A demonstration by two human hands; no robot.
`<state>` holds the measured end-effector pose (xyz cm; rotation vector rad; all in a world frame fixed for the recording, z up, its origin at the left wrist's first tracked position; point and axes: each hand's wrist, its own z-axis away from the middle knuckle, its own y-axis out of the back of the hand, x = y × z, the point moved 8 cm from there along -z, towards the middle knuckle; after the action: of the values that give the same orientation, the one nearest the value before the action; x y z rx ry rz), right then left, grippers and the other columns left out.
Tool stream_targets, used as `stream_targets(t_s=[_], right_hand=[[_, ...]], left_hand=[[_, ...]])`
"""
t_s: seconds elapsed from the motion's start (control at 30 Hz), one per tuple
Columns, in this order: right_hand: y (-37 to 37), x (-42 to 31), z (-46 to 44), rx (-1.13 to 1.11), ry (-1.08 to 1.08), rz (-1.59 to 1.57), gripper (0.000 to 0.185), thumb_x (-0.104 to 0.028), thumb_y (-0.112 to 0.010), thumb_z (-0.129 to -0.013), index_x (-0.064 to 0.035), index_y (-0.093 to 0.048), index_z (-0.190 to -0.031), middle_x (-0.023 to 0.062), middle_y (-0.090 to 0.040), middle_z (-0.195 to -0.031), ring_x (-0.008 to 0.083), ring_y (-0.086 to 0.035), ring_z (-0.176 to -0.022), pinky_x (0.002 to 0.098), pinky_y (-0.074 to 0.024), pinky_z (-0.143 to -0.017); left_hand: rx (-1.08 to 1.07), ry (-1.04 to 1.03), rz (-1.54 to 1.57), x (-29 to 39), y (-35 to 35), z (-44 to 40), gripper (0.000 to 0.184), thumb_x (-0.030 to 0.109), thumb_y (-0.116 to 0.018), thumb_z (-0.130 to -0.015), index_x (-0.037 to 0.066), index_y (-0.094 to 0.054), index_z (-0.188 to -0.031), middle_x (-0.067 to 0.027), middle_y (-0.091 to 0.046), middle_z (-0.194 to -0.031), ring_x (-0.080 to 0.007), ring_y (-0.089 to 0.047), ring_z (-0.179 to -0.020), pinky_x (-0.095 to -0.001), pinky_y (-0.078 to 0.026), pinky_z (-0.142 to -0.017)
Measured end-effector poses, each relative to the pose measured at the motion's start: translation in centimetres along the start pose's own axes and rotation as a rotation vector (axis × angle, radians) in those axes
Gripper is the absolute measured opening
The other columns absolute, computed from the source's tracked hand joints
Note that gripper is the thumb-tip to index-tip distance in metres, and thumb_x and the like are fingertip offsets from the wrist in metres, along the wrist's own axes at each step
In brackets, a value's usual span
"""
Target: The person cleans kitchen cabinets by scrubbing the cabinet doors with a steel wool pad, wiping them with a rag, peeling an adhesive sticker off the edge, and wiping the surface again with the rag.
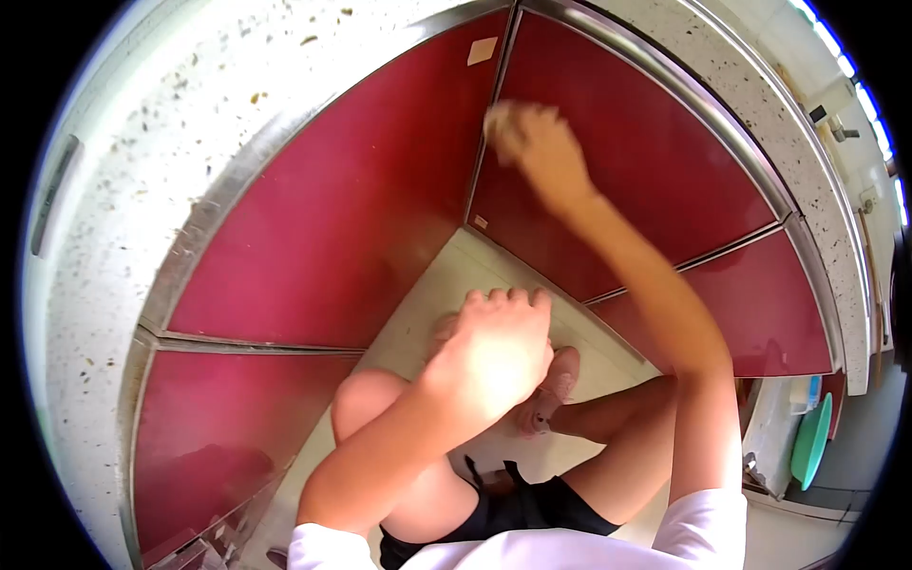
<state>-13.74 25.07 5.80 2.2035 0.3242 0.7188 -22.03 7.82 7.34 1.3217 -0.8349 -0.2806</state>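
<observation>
My right hand [537,142] is raised at the red cabinet door [636,142] on the right, close to the corner seam. Its fingers are closed around something pale, too blurred to make out. Lower down, in front of my knees, my left hand [499,347] has its back up and its fingers curled together. Whatever lies under those fingers, if anything, is hidden. Another red door [332,209] fills the left side and meets the right one at the corner. A small beige patch [482,51] is stuck near its top edge.
Speckled countertops [218,104] run above both cabinets. Lower red panels [218,437] are at the left and right. Below lies the pale floor [418,294], with my shoe [562,372] on it. A green basin [811,442] stands at the far right.
</observation>
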Motion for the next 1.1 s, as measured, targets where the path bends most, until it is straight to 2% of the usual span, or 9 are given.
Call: stream_targets(t_s=[0.13, 0.27, 0.5, 0.57, 0.63, 0.67, 0.73, 0.97, 1.1], right_hand=[[10.7, 3.8, -6.9, 0.429, -0.130, 0.112, 0.049, -0.004, -0.058, -0.074, -0.0143, -0.057, -0.122, 0.0117, -0.052, -0.119, 0.0332, -0.054, -0.099, 0.0411, -0.0478, -0.078], [7.1, 2.3, -7.5, 0.421, -0.169, 0.332, 0.052, -0.012, -0.063, -0.074, -0.0075, -0.053, -0.125, 0.0099, -0.055, -0.112, 0.0269, -0.054, -0.093, 0.0379, -0.0452, -0.078], [-7.7, -3.8, 4.3, -0.241, -0.006, -0.074, 0.058, -0.026, -0.067, -0.076, -0.0019, -0.052, -0.127, 0.0145, -0.049, -0.127, 0.0289, -0.052, -0.109, 0.0410, -0.0466, -0.087], [-13.7, -4.9, 8.3, -0.007, -0.036, -0.126, 0.052, -0.034, -0.070, -0.074, -0.0053, -0.058, -0.116, 0.0125, -0.054, -0.118, 0.0292, -0.052, -0.111, 0.0428, -0.0458, -0.092], [-19.1, -6.1, 10.1, -0.595, -0.144, -0.084, 0.032, -0.018, -0.062, -0.081, -0.0113, -0.065, -0.112, 0.0133, -0.053, -0.113, 0.0329, -0.051, -0.105, 0.0467, -0.0457, -0.088], [-17.8, -6.4, 10.2, -0.612, -0.149, -0.104, 0.032, -0.018, -0.062, -0.081, -0.0113, -0.065, -0.112, 0.0133, -0.053, -0.113, 0.0329, -0.051, -0.105, 0.0467, -0.0457, -0.088], [-12.7, -5.4, 8.1, -0.275, -0.055, -0.328, 0.045, -0.007, -0.061, -0.080, -0.0127, -0.060, -0.124, 0.0157, -0.052, -0.112, 0.0348, -0.051, -0.100, 0.0458, -0.0466, -0.085], [11.5, 4.9, -3.7, 0.605, -0.328, -0.067, 0.062, 0.003, -0.064, -0.070, -0.0197, -0.058, -0.127, 0.0126, -0.055, -0.117, 0.0347, -0.053, -0.097, 0.0434, -0.0491, -0.078], [5.2, 3.2, -3.4, 0.456, -0.178, 0.076, 0.046, -0.005, -0.065, -0.073, -0.0178, -0.061, -0.117, 0.0033, -0.058, -0.117, 0.0289, -0.055, -0.100, 0.0390, -0.0448, -0.075]], left_hand=[[-0.035, 0.005, -0.026, -0.5, 0.4, 0.0, 0.028, 0.020, -0.057, -0.086, 0.000, -0.057, -0.106, -0.0127, -0.061, -0.085, -0.0277, -0.061, -0.084, -0.0369, -0.045, -0.083], [0.074, -0.062, -0.065, 0.1, 1.3, 0.1, 0.028, 0.020, -0.057, -0.087, 0.000, -0.057, -0.106, -0.0128, -0.061, -0.084, -0.0279, -0.061, -0.084, -0.0372, -0.044, -0.084], [-0.122, 0.021, 0.036, -0.7, -1.3, 0.3, 0.035, 0.026, -0.053, -0.089, -0.002, -0.056, -0.110, -0.0179, -0.064, -0.095, -0.0324, -0.062, -0.094, -0.0425, -0.044, -0.090], [-0.202, 0.036, 0.020, -1.4, -2.4, -1.2, 0.040, 0.029, -0.050, -0.091, -0.003, -0.055, -0.115, -0.0204, -0.065, -0.104, -0.0336, -0.061, -0.101, -0.0430, -0.043, -0.093], [-0.298, 0.100, 0.052, -2.7, -4.1, -1.7, 0.043, 0.030, -0.048, -0.091, -0.003, -0.054, -0.118, -0.0213, -0.064, -0.109, -0.0340, -0.060, -0.104, -0.0428, -0.043, -0.095], [-0.417, 0.158, 0.022, -3.3, -5.4, -1.4, 0.044, 0.030, -0.048, -0.092, -0.003, -0.053, -0.120, -0.0213, -0.064, -0.112, -0.0330, -0.060, -0.106, -0.0432, -0.042, -0.097], [-0.556, 0.204, 0.026, -3.5, -7.5, 0.4, 0.045, 0.030, -0.048, -0.093, -0.003, -0.052, -0.123, -0.0214, -0.063, -0.115, -0.0319, -0.060, -0.109, -0.0436, -0.041, -0.099], [0.074, 0.165, -0.270, -1.0, 1.3, 1.0, 0.044, 0.030, -0.057, -0.089, 0.000, -0.055, -0.120, -0.0125, -0.064, -0.095, -0.0257, -0.060, -0.095, -0.0429, -0.034, -0.105], [-0.026, 0.114, -0.307, 0.5, 1.0, 1.1, 0.044, 0.031, -0.059, -0.088, 0.000, -0.056, -0.119, -0.0121, -0.062, -0.096, -0.0233, -0.059, -0.095, -0.0430, -0.034, -0.104]])
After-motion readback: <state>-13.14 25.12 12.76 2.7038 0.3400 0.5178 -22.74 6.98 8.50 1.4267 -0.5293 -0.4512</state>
